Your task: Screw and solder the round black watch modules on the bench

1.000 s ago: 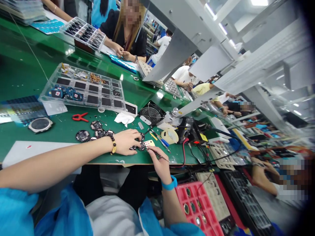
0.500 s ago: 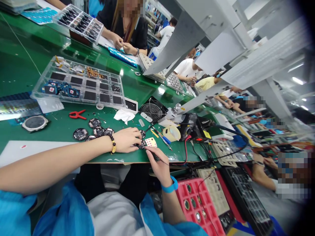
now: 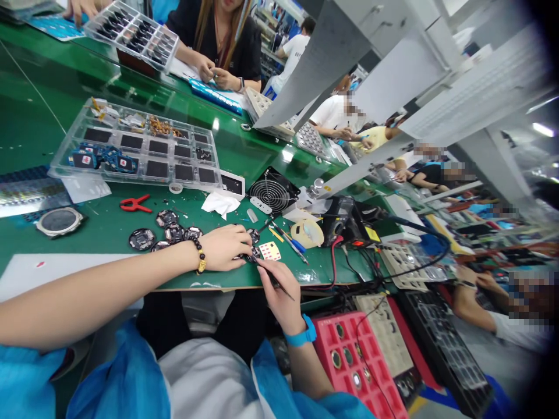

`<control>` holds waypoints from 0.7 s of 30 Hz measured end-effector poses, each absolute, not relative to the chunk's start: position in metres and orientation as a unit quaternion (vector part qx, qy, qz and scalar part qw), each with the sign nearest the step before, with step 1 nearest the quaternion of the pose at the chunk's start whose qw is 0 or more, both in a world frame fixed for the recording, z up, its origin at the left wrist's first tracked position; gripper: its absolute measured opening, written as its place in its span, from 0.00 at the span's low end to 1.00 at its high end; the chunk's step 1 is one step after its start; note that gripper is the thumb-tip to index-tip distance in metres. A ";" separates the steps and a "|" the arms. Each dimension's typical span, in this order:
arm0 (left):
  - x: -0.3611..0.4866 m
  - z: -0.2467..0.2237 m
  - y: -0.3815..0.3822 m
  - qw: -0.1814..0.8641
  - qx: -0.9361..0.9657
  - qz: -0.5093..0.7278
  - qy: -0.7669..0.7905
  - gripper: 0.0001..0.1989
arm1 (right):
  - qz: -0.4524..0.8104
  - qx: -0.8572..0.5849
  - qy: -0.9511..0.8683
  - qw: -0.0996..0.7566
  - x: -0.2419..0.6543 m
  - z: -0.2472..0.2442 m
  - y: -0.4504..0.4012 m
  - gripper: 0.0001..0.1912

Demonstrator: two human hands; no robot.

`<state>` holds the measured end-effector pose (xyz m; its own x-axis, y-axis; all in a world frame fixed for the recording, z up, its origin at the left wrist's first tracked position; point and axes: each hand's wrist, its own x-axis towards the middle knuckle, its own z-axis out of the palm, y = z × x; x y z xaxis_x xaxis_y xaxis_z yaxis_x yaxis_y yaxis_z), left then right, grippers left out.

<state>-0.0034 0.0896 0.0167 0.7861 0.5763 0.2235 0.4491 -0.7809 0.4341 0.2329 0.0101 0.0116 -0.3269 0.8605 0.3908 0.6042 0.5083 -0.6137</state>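
My left hand [image 3: 227, 247], with a beaded bracelet at its wrist, is closed on a small round black watch module [image 3: 252, 256] near the table's front edge. Its fingers partly hide the module. From the right, my right hand [image 3: 282, 285], above a blue wristband, pinches dark, thin tweezers [image 3: 283, 289] whose tip meets the module. Beside it lies a yellow-and-white card of red stickers [image 3: 269, 251]. More round black modules [image 3: 174, 232] are grouped left of my left hand, and one module [image 3: 254, 235] sits just beyond the fingers.
Behind the modules stand a clear compartment box of parts [image 3: 148, 151], red pliers [image 3: 135, 203] and a black fan [image 3: 271, 192]. Pens [image 3: 292, 241] and a black device with cables [image 3: 347, 224] are to the right. A pink tray [image 3: 349, 355] sits below table level. Co-workers sit across the table.
The view has shifted slightly. My left hand stays on the module, and the tweezers in my right hand keep their tip at it, with the tool's back end showing a little differently.
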 end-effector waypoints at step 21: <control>-0.004 0.010 0.091 0.164 0.933 0.193 0.256 0.10 | 0.199 -0.488 -0.767 0.365 0.243 0.003 0.010 0.12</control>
<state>-0.0041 0.0910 0.0103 0.7944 0.5408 0.2766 0.4140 -0.8152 0.4051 0.2427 0.0096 0.0031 -0.2568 0.8947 0.3656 0.6041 0.4438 -0.6619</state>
